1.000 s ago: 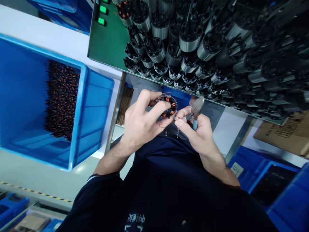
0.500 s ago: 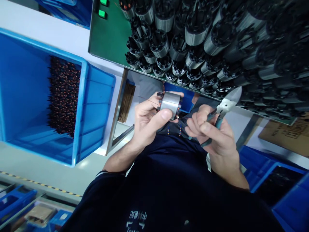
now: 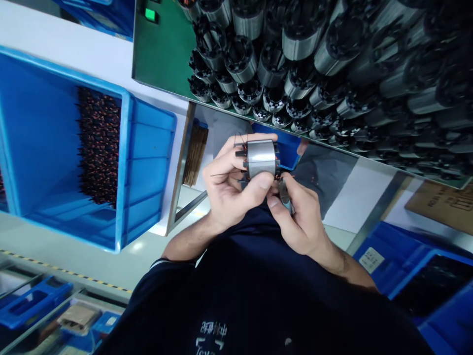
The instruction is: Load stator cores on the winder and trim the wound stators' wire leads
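Since half a second ago the cutters have swung in from out on the right. My right hand now closes around them with the tip tucked against the underside of the stator, so only a sliver of tool shows. My left hand grips the stator between thumb and fingers, just in front of my chest. It is turned side-on, with its steel band facing me and thin copper leads straying off to the left.

I judge this piece to be mid-trim: loose wire ends stand out on the left, and I cannot tell whether the blades have bitten. On the far green worktop a dense stack of cores sits in rows. The blue bin at left holds copper-wound pieces. Which pile is finished I cannot tell, so plenty may remain.
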Demonstrator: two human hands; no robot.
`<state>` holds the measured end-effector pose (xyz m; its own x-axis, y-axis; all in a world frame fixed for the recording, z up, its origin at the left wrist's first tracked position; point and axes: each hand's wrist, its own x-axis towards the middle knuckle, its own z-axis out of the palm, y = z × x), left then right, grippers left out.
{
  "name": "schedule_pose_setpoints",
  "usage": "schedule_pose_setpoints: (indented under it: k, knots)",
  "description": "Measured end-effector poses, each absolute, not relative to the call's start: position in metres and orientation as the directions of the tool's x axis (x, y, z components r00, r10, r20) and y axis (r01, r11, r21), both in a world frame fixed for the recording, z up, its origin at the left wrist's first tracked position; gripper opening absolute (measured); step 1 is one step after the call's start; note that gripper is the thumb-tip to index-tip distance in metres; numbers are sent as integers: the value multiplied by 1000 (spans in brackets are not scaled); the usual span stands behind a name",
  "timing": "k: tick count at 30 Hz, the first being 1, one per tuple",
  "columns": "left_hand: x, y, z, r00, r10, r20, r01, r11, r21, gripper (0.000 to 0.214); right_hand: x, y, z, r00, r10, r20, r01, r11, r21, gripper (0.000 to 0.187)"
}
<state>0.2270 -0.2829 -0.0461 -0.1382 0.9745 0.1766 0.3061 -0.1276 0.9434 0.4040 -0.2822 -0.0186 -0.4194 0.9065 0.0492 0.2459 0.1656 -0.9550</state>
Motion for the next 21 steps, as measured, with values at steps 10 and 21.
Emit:
schedule_pose_setpoints:
  k: [10,21]
  knots:
    - [227,-283,-46,-203,971,130,270,-72,960,67,406,-280,-21,-425,905,30,193,123,-974,12]
    - [160,-284,-69,-284,958,-44,-55,30,998,55,440,-284,-63,-303,914,-268,236,-201,-951,21]
